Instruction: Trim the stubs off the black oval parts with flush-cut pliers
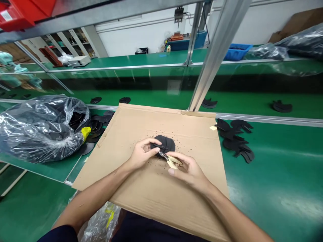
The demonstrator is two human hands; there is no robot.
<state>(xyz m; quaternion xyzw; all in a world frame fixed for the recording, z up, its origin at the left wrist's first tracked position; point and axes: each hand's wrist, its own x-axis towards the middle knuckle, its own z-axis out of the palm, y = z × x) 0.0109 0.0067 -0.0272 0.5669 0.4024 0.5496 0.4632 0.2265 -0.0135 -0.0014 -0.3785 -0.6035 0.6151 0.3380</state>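
Observation:
My left hand point(141, 154) is closed on a round black rubber piece point(167, 143) held just above a flat cardboard sheet point(141, 195). My right hand point(188, 169) grips a small pair of snips point(169, 160) with pale handles. Their metal tips touch the near edge of the black piece. Small black trimmings point(188, 141) are scattered over the cardboard around both hands.
A clear plastic bag point(37, 127) full of black pieces lies at the left, with loose ones point(97, 126) spilling beside it. Another heap of black pieces point(236, 137) lies right of the cardboard. A slanted metal post point(212, 60) rises behind. Further pieces sit on the green belt point(281, 106).

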